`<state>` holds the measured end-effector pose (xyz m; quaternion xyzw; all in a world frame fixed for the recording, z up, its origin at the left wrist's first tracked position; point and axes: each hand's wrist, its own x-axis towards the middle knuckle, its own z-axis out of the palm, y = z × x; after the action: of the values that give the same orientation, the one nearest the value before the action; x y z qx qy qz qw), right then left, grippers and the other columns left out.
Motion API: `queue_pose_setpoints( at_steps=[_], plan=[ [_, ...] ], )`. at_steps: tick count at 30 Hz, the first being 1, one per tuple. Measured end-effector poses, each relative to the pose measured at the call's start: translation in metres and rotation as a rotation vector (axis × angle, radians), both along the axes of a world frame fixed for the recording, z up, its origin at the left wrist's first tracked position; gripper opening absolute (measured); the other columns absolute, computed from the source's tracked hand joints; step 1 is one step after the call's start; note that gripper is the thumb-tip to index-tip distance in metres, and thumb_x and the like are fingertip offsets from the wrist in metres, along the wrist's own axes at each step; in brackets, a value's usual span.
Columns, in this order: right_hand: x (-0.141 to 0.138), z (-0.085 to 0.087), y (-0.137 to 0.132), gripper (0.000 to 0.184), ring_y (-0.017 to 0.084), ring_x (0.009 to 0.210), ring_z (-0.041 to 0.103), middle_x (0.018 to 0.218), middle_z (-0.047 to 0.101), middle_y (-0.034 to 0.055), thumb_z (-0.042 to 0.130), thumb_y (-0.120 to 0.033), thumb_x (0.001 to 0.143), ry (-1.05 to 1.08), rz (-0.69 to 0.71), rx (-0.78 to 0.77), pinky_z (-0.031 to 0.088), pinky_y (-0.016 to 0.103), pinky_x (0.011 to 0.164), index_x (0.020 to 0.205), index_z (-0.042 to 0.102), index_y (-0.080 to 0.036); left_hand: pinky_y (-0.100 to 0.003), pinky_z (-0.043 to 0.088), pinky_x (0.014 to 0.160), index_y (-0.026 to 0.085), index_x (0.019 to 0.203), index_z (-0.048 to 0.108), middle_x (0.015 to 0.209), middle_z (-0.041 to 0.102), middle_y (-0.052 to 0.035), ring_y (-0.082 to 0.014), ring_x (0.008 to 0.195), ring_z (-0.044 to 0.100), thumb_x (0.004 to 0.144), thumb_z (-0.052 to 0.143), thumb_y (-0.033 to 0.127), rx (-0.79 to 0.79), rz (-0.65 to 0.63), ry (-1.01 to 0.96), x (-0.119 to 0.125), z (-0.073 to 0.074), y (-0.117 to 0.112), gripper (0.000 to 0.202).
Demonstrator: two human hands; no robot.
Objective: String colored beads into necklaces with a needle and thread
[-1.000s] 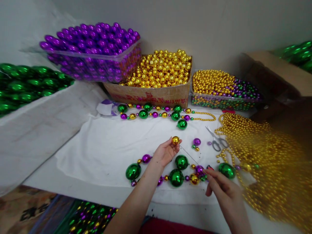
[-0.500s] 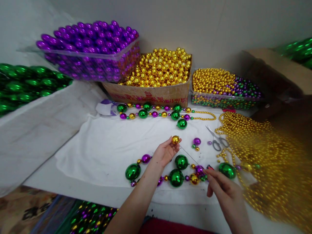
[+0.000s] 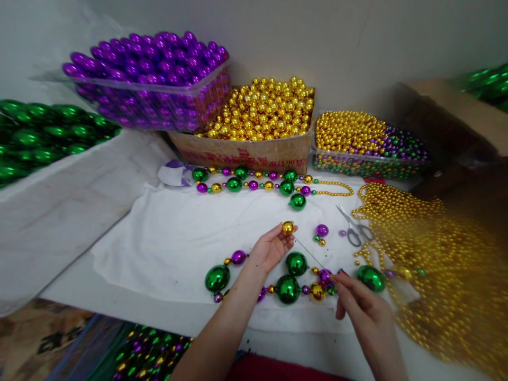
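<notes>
My left hand [image 3: 273, 246] holds a shiny gold bead [image 3: 288, 228] in its fingertips above the white cloth. From that bead a thin straight strand [image 3: 308, 251], wire or thread, slants down to my right hand [image 3: 353, 296], whose thumb and forefinger are closed on it. Below the hands lies a partly strung bead garland [image 3: 288, 289] of green, purple and gold, part of it hidden behind my left forearm. A loose-looking green ball [image 3: 297, 263] rests just above the garland. Beside my right hand is another large green ball [image 3: 371, 279].
Scissors [image 3: 354, 227] lie near a heap of gold bead chains [image 3: 436, 254]. A beaded necklace [image 3: 234, 184] stretches across the cloth's far side. Behind stand a purple-bead tub [image 3: 130, 87], a gold-bead carton [image 3: 238, 151] and a mixed-bead tub [image 3: 369, 159]. Green balls [image 3: 43, 135] fill a box at left.
Both hands keep nearly the same pose, with the gold bead and the strand still between them. The whole view has shifted slightly.
</notes>
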<state>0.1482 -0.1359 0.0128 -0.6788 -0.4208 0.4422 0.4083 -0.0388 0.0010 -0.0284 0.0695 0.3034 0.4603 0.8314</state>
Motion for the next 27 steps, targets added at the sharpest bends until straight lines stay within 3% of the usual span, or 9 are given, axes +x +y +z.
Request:
queue_pose_setpoints(
  at_steps=[3,9,15,19,24,27],
  plan=[
    [-0.003,-0.002,0.003,0.04,0.016,0.057,0.055,0.051,0.056,-0.0013,0.058,-0.048,0.082,0.015,0.027,0.011,0.045,0.023,0.057,0.101,0.071,-0.016,-0.022,0.051,0.062,0.007,0.102,0.064,0.094,0.068,-0.0135,-0.013,0.069,0.062,0.091,0.047,0.017,0.045,-0.011,0.0,0.003,0.002,-0.004,0.023],
    [-0.016,0.003,0.003,0.035,0.014,0.055,0.053,0.051,0.055,-0.003,0.057,-0.045,0.083,0.019,-0.058,0.049,0.044,0.022,0.059,0.1,0.071,-0.018,-0.023,0.05,0.067,0.01,0.111,0.062,0.105,0.066,-0.0129,-0.0137,0.076,0.062,0.089,0.049,0.015,0.12,-0.035,-0.015,0.005,0.004,-0.009,0.026],
    [-0.015,-0.007,0.0,0.035,0.015,0.061,0.055,0.054,0.056,-0.0022,0.057,-0.046,0.084,0.036,-0.051,0.052,0.044,0.023,0.062,0.103,0.07,-0.019,-0.024,0.049,0.07,0.012,0.113,0.063,0.11,0.065,-0.0125,-0.0146,0.081,0.062,0.087,0.053,0.017,0.166,-0.051,-0.02,0.006,0.004,-0.012,0.028],
    [-0.019,-0.011,0.003,0.034,0.016,0.065,0.057,0.056,0.056,-0.0023,0.056,-0.045,0.085,0.059,-0.05,0.075,0.045,0.024,0.066,0.102,0.068,-0.018,-0.024,0.048,0.071,0.013,0.112,0.064,0.113,0.064,-0.0121,-0.0146,0.082,0.062,0.085,0.057,0.018,0.182,-0.077,0.002,0.008,0.011,-0.017,0.028],
    [-0.03,-0.015,0.019,0.031,0.015,0.057,0.056,0.057,0.057,-0.0032,0.051,-0.045,0.088,0.085,-0.003,0.12,0.043,0.024,0.055,0.102,0.059,-0.019,-0.025,0.047,0.071,0.015,0.11,0.064,0.115,0.064,-0.0135,-0.0147,0.083,0.062,0.087,0.057,0.021,0.286,-0.145,0.075,0.015,0.024,-0.024,0.025],
    [-0.034,-0.018,0.037,0.029,0.016,0.052,0.056,0.058,0.059,-0.0028,0.046,-0.046,0.09,-0.068,0.048,0.132,0.041,0.025,0.051,0.099,0.056,-0.02,-0.028,0.047,0.074,0.014,0.102,0.067,0.116,0.064,-0.0141,-0.0182,0.087,0.063,0.089,0.054,0.03,0.361,-0.102,0.202,0.02,0.033,-0.024,0.024]
  ],
)
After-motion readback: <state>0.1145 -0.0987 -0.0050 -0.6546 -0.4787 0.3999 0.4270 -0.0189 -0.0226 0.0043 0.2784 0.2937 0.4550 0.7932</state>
